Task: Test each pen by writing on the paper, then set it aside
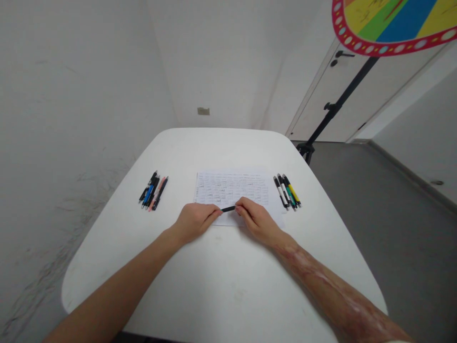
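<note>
A dark pen [228, 208] is stretched between both hands, just above a sheet of paper [232, 188] covered in rows of writing. My left hand [198, 220] is closed on one end of it. At the other end, my right hand [255, 219] pinches it between thumb and fingers. Both ends of the pen are hidden in the fingers. To the left lies a group of pens [153, 190] in black, blue and pink. Another group of pens [287, 191] in white, green, yellow and black lies right of the paper.
The white table [221, 286] has rounded corners and stands near the wall. Beyond its right side, a colourful wheel [396, 24] rises on a black stand [342, 97], with a white door [360, 102] behind. A small wall plate [203, 111] is above the far edge.
</note>
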A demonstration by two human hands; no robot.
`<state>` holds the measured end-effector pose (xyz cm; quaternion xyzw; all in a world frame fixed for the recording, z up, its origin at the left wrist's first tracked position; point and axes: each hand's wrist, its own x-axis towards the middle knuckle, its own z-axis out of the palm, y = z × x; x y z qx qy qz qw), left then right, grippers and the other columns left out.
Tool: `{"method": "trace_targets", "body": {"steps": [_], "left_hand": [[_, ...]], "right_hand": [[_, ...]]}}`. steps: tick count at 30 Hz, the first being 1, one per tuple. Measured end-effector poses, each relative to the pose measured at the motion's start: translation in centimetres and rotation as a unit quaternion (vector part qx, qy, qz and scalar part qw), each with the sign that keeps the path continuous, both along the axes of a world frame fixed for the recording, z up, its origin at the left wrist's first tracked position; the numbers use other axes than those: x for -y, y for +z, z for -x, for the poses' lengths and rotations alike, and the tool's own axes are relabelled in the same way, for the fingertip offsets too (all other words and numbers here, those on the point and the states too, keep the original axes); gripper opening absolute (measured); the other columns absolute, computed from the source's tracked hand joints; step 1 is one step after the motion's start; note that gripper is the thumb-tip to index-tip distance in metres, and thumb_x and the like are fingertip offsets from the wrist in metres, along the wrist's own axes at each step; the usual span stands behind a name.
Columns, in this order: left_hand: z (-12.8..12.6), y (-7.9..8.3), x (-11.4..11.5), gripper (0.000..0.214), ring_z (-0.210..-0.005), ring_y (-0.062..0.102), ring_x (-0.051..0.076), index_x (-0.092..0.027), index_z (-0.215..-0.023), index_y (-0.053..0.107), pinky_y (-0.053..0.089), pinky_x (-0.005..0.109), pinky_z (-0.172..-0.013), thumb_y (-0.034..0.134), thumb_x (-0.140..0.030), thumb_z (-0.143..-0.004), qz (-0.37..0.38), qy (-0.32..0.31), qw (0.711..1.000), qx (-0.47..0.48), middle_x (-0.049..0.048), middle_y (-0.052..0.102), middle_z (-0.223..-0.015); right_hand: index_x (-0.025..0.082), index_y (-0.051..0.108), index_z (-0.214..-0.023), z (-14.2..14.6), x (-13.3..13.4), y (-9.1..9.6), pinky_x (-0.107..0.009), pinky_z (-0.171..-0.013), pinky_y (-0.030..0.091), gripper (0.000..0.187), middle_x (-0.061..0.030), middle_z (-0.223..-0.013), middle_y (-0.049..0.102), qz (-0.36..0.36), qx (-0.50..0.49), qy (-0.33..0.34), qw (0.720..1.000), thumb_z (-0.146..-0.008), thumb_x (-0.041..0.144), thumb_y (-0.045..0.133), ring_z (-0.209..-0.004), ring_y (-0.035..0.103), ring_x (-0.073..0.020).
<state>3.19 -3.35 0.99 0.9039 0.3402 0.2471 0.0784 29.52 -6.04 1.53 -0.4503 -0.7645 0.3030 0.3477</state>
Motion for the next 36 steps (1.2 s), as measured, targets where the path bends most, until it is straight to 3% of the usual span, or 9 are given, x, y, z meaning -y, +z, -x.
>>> {"method": "trace_targets", "body": {"steps": [5,9,13,17,21,24,28,31,36], "left_hand": [[0.00,0.32,0.09,0.041,-0.069,0.071,0.017,-0.022,-0.116,0.072,0.048,0.028,-0.065,0.050,-0.057,-0.114,-0.020,0.045,0.999,0.000,0.0004,0.077,-0.082],[0.16,0.50,-0.01,0.048,-0.072,0.071,0.016,-0.021,-0.097,0.071,0.047,0.028,-0.066,0.036,-0.043,-0.120,-0.053,0.008,0.998,-0.026,0.0027,0.077,-0.085],[0.33,0.50,-0.05,0.041,-0.069,0.070,0.015,-0.021,-0.111,0.072,0.047,0.027,-0.065,0.044,-0.050,-0.118,-0.050,0.021,0.998,-0.011,0.0009,0.077,-0.082],[0.42,0.46,-0.06,0.046,-0.070,0.071,0.015,-0.020,-0.102,0.072,0.045,0.027,-0.063,0.036,-0.041,-0.120,-0.074,0.007,0.997,-0.029,0.0024,0.078,-0.085],[0.55,0.47,-0.11,0.038,-0.069,0.072,0.014,-0.020,-0.115,0.073,0.045,0.026,-0.062,0.044,-0.044,-0.118,-0.068,0.001,0.997,-0.021,0.0011,0.080,-0.088],[0.68,0.44,-0.17,0.040,-0.070,0.073,0.014,-0.020,-0.107,0.073,0.045,0.026,-0.062,0.040,-0.038,-0.119,-0.068,-0.010,0.997,-0.022,0.0015,0.081,-0.088],[0.70,0.35,-0.15,0.038,-0.061,0.069,0.014,-0.021,-0.113,0.073,0.043,0.026,-0.059,0.047,-0.048,-0.117,-0.051,0.016,0.999,-0.010,-0.0011,0.078,-0.078],[0.62,0.35,-0.10,0.043,-0.066,0.071,0.014,-0.020,-0.106,0.073,0.043,0.026,-0.059,0.041,-0.045,-0.119,-0.051,0.004,0.999,-0.016,0.0008,0.080,-0.084],[0.53,0.41,-0.15,0.039,-0.067,0.071,0.013,-0.020,-0.111,0.074,0.044,0.025,-0.060,0.045,-0.046,-0.118,-0.045,0.005,0.999,-0.010,0.0004,0.081,-0.087]], "right_hand": [[0.025,0.062,-0.106,0.11,0.19,0.07,-0.035,-0.077,0.046,0.021,-0.0024,-0.090,0.069,-0.003,0.013,0.001,1.000,-0.113,0.038,0.048,-0.079,0.062,-0.0204],[0.024,0.066,-0.113,0.02,0.32,0.01,-0.034,-0.078,0.046,0.020,-0.0037,-0.095,0.072,-0.011,0.018,0.010,1.000,-0.114,0.037,0.050,-0.081,0.064,-0.0200],[0.023,0.067,-0.118,0.02,0.30,-0.10,-0.033,-0.077,0.046,0.019,-0.0040,-0.097,0.074,-0.023,0.012,0.005,1.000,-0.114,0.035,0.053,-0.080,0.064,-0.0189],[0.024,0.068,-0.118,0.05,0.31,-0.14,-0.032,-0.075,0.046,0.018,-0.0036,-0.096,0.073,-0.036,0.014,0.006,0.999,-0.113,0.034,0.054,-0.078,0.063,-0.0180],[0.024,0.069,-0.118,0.02,0.33,-0.18,-0.032,-0.073,0.046,0.018,-0.0031,-0.093,0.072,-0.043,0.010,-0.004,0.999,-0.113,0.035,0.055,-0.076,0.062,-0.0176],[0.024,0.070,-0.118,-0.03,0.30,-0.23,-0.032,-0.071,0.046,0.019,-0.0028,-0.092,0.070,-0.051,0.009,0.000,0.999,-0.113,0.036,0.056,-0.074,0.060,-0.0168],[0.023,0.071,-0.119,-0.04,0.22,-0.37,-0.031,-0.071,0.046,0.019,-0.0025,-0.092,0.069,-0.059,0.003,0.004,0.998,-0.113,0.035,0.057,-0.073,0.059,-0.0161],[0.023,0.072,-0.119,-0.02,0.19,-0.43,-0.031,-0.071,0.046,0.018,-0.0023,-0.092,0.068,-0.069,-0.001,0.010,0.998,-0.113,0.033,0.058,-0.074,0.059,-0.0158],[0.023,0.073,-0.118,0.05,0.21,-0.20,-0.031,-0.070,0.046,0.016,-0.0025,-0.091,0.067,-0.082,-0.008,0.010,0.997,-0.112,0.030,0.060,-0.074,0.059,-0.0161]]}}
